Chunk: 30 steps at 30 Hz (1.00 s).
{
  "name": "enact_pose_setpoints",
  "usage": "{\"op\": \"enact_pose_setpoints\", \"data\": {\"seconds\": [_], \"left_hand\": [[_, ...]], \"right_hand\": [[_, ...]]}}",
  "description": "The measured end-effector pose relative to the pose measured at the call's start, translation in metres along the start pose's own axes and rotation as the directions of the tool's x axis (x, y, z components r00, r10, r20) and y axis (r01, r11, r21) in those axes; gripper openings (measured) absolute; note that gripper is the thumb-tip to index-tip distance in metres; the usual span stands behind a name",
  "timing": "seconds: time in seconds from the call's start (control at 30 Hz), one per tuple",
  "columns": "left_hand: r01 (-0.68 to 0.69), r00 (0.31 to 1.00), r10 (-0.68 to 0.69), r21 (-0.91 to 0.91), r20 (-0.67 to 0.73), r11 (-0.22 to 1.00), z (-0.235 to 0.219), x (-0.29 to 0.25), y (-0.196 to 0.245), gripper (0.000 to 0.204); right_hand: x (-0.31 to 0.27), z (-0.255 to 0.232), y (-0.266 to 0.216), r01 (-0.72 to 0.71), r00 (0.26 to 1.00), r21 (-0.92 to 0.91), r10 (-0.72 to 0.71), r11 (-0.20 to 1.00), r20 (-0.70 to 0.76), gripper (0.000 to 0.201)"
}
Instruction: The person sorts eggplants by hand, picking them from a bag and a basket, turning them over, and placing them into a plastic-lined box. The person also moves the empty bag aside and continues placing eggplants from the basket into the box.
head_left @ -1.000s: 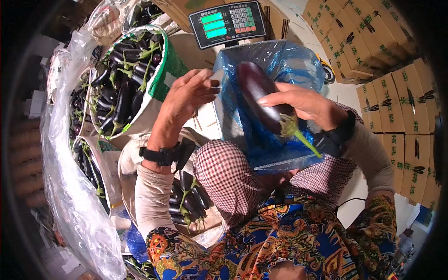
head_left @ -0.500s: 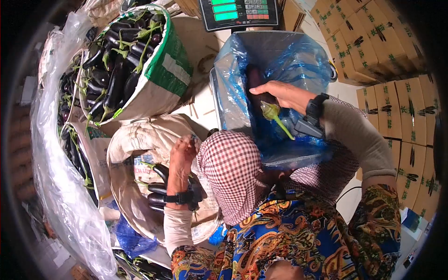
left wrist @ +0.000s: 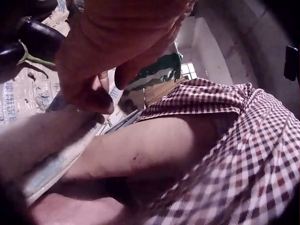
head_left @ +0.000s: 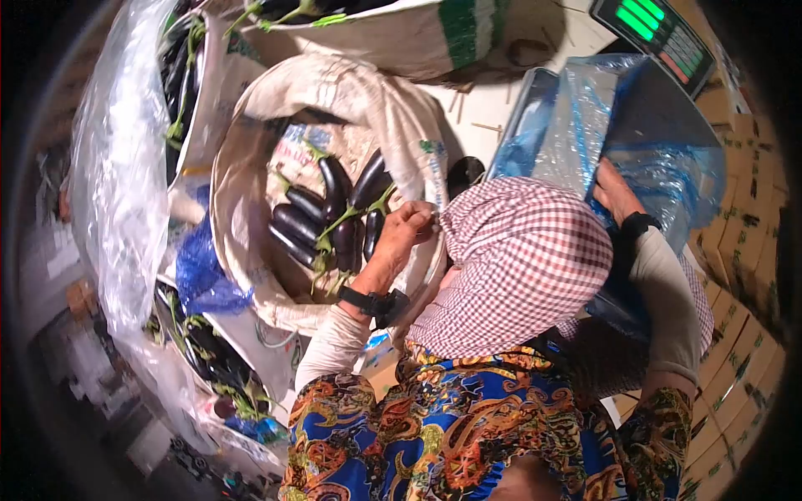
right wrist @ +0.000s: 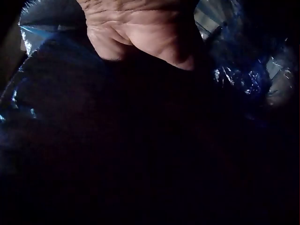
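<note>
View has swung toward the round off-white cloth sack (head_left: 334,79); glossy dark purple eggplants (head_left: 336,188) are lying inside. Left hand (head_left: 403,234) is curling its fingers beside the rim; can't tell if it's pinching anything. Right hand (head_left: 616,194) is reaching into the translucent blue plastic bag (head_left: 589,117), fingers mostly hidden, so the single eggplant's release is staying unconfirmed.
</note>
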State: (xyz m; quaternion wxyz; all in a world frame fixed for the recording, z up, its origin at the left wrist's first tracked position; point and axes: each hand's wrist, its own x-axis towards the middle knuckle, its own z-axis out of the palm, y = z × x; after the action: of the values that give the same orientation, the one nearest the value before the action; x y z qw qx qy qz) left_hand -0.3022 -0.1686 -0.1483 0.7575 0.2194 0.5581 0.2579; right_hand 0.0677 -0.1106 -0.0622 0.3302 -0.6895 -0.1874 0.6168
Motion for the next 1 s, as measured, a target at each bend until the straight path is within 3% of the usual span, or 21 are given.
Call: {"op": "enact_pose_setpoints", "data": {"seconds": [0.07, 0.1, 0.27, 0.37, 0.43, 0.47, 0.5, 0.57, 0.67, 0.77, 0.8, 0.83, 0.9, 0.93, 0.97, 1.0], "left_hand": [[0.011, 1.0, -0.012, 0.025, 0.026, 1.0, 0.0, -0.012, 0.001, 0.02], [0.02, 0.999, -0.019, 0.051, -0.033, 0.998, 0.005, -0.02, 0.006, 0.022], [-0.079, 0.994, 0.083, 0.056, -0.074, 0.995, -0.024, -0.029, -0.008, 0.017], [-0.194, 0.917, 0.249, 0.199, -0.311, 0.961, -0.055, -0.023, -0.027, 0.014], [-0.248, 0.754, 0.56, 0.64, -0.344, 0.727, -0.081, -0.008, -0.032, 0.017], [-0.298, 0.668, 0.648, 0.666, -0.367, 0.684, -0.086, 0.0, -0.031, 0.022], [-0.203, 0.64, 0.703, 0.814, -0.31, 0.544, -0.097, 0.011, -0.027, 0.029], [-0.193, 0.58, 0.8, 0.93, -0.15, 0.314, -0.105, 0.031, -0.021, 0.04], [-0.054, 0.589, 0.803, 0.988, -0.085, 0.144, -0.11, 0.066, -0.017, 0.048], [0.155, 0.789, 0.561, 0.965, -0.25, 0.213, -0.102, 0.086, -0.004, 0.051], [0.153, 0.786, 0.58, 0.976, -0.213, 0.153, -0.102, 0.09, -0.004, 0.05], [0.153, 0.782, 0.598, 0.984, -0.174, 0.087, -0.104, 0.091, -0.006, 0.049], [-0.008, 0.772, 0.634, 0.998, -0.03, 0.058, -0.115, 0.094, -0.014, 0.053], [-0.017, 0.821, 0.565, 0.984, -0.087, 0.177, -0.119, 0.094, -0.016, 0.056], [-0.008, 0.863, 0.485, 0.956, -0.141, 0.292, -0.123, 0.094, -0.017, 0.06], [-0.072, 0.904, 0.353, 0.73, -0.24, 0.68, -0.125, 0.091, -0.019, 0.061]], "right_hand": [[0.026, -0.016, 0.018, -0.108, 0.993, -0.082, 0.104, 0.991, -0.053, 0.051], [0.093, -0.064, 0.075, -0.08, 0.996, 0.017, 0.079, 0.997, 0.044, 0.053], [0.069, -0.056, 0.071, -0.046, 0.999, -0.159, 0.048, 0.986, 0.01, 0.053], [0.069, -0.052, 0.069, -0.038, 0.999, -0.212, 0.043, 0.977, 0.021, 0.053], [0.069, -0.051, 0.068, -0.016, 0.999, -0.237, 0.024, 0.971, 0.032, 0.053], [0.069, -0.052, 0.067, -0.007, 0.999, -0.253, 0.017, 0.967, 0.037, 0.053], [0.071, -0.054, 0.066, 0.0, 0.999, -0.268, 0.012, 0.963, 0.044, 0.053], [0.072, -0.054, 0.065, 0.031, 0.998, -0.299, -0.014, 0.954, 0.06, 0.053], [0.075, -0.06, 0.065, 0.074, 0.994, -0.322, -0.044, 0.944, 0.1, 0.054], [0.061, -0.083, 0.064, 0.067, 0.983, -0.207, -0.028, 0.976, 0.183, 0.046], [0.033, -0.061, 0.037, 0.05, 0.981, -0.149, -0.02, 0.988, 0.194, 0.044], [0.044, -0.07, 0.046, 0.057, 0.982, -0.127, -0.033, 0.99, 0.184, 0.036], [0.054, -0.086, 0.045, 0.255, 0.959, -0.522, -0.144, 0.814, 0.244, 0.026], [0.055, -0.093, 0.04, 0.316, 0.942, -0.593, -0.168, 0.741, 0.292, 0.03], [0.048, -0.088, 0.029, 0.288, 0.956, -0.708, -0.156, 0.645, 0.247, 0.034], [0.04, -0.082, 0.018, 0.248, 0.969, -0.807, -0.144, 0.537, 0.201, 0.039]]}}
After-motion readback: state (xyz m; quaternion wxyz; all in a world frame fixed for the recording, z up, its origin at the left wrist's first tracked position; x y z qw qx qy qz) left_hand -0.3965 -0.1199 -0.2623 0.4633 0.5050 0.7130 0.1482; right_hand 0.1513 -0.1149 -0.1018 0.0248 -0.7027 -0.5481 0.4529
